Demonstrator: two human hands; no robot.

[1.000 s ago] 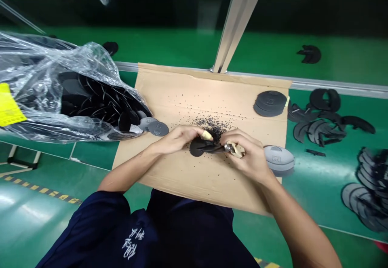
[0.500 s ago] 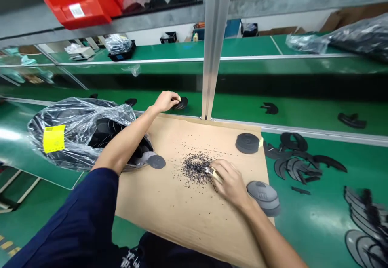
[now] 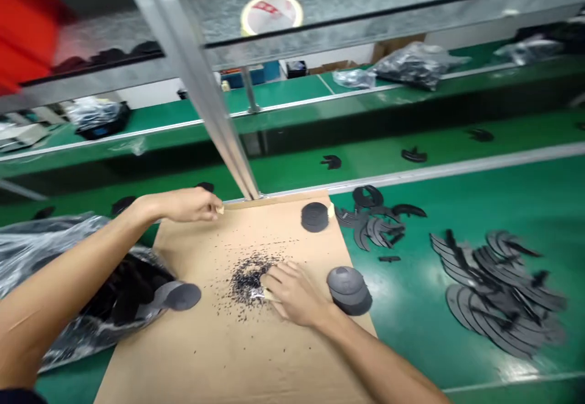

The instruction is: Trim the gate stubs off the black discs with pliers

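My left hand is over the far left part of the brown cardboard sheet, fingers curled together. A pale cover shows on a fingertip, and I see nothing held. My right hand grips a small shiny metal tool, whose kind is unclear because the fingers cover most of it. Its tip is at a heap of tiny black scraps. A round dark disc lies at the sheet's left edge. On the right are another dark disc and a small stack of discs.
A clear plastic bag of dark parts lies left, partly under my left forearm. Curved black pieces and a larger pile cover the right table. A metal post rises behind the cardboard. Black parts sit on the green strip behind.
My left hand has drawn back from a dark part on the green strip to above the cardboard. My right hand stays at the scraps with the tool. The view has turned right.
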